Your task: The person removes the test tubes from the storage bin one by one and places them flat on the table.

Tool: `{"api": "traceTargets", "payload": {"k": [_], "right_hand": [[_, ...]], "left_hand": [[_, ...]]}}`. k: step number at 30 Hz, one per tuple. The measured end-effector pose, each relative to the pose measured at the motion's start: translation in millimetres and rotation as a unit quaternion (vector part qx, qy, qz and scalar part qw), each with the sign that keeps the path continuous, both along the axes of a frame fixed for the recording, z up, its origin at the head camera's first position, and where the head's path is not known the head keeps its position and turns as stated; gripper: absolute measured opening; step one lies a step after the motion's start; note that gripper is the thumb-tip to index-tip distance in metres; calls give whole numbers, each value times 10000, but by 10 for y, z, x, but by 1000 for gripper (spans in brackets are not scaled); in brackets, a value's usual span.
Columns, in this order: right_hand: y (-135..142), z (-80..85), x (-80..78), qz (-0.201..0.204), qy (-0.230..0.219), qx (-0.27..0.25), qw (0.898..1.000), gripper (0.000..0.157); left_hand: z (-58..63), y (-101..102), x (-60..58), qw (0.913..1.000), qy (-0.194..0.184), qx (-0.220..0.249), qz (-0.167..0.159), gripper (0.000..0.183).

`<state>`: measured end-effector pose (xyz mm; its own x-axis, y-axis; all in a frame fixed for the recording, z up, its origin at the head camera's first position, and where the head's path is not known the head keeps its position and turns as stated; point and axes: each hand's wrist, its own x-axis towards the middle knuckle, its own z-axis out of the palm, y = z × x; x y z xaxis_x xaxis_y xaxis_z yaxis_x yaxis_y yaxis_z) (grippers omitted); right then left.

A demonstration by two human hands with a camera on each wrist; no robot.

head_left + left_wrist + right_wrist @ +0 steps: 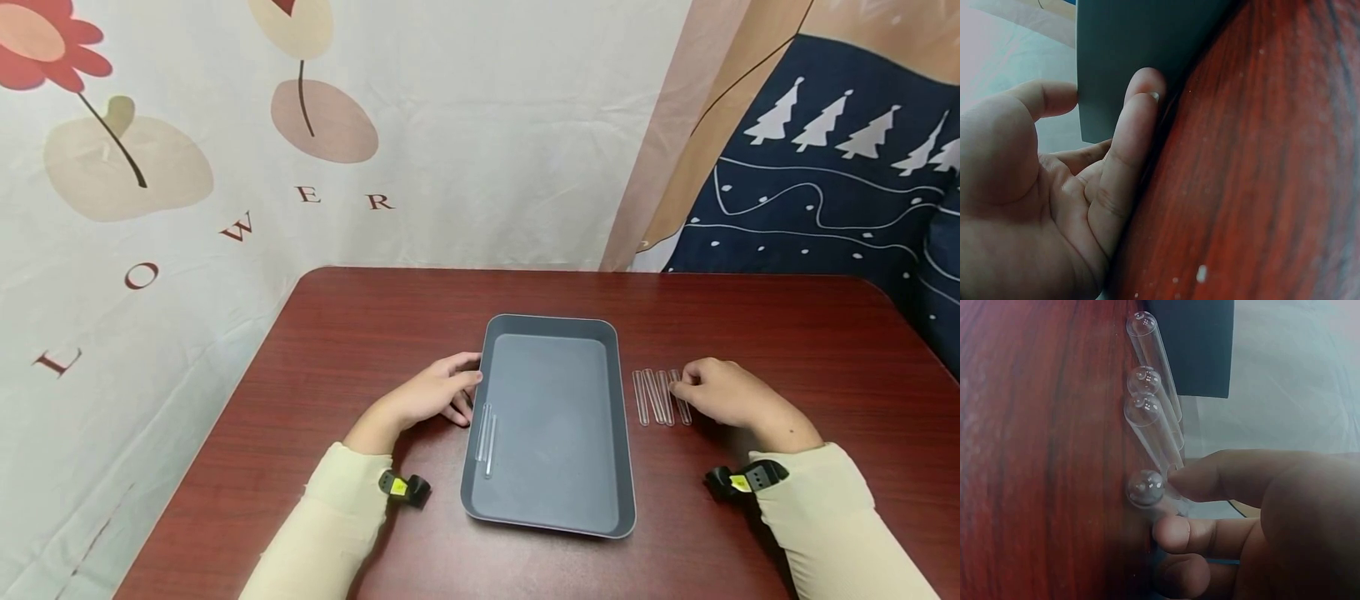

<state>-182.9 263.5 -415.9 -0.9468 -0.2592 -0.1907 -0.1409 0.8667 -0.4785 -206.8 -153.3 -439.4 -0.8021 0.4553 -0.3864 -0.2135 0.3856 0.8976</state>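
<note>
A grey rectangular tray (547, 500) lies on the table, with two clear test tubes (490, 446) side by side along its left inner wall. My left hand (431, 392) rests at the tray's left side. In the left wrist view, its thumb touches the rim and its fingertips (1141, 115) lie against the outer wall. To the right of the tray, several clear round-ended test tubes (648, 398) lie in a loose row. At the row's right end my right hand (723, 392) pinches the outermost tube (1145, 489) between thumb and fingers, close over the wood.
The dark red wooden table (360, 308) reaches back to a pale printed curtain (487, 167). Navy cloth with white trees (825, 183) hangs at the far right. Each wrist wears a black strap with a small camera (405, 489).
</note>
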Motion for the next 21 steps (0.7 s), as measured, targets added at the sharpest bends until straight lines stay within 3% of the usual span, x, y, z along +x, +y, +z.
{"api": "traceTargets", "payload": {"k": [21], "right_hand": [[1,-3,-4,-40,-152,-16,9999,32]], "left_hand": [[5,13,-9,10000,-40,-43,43,58]]}}
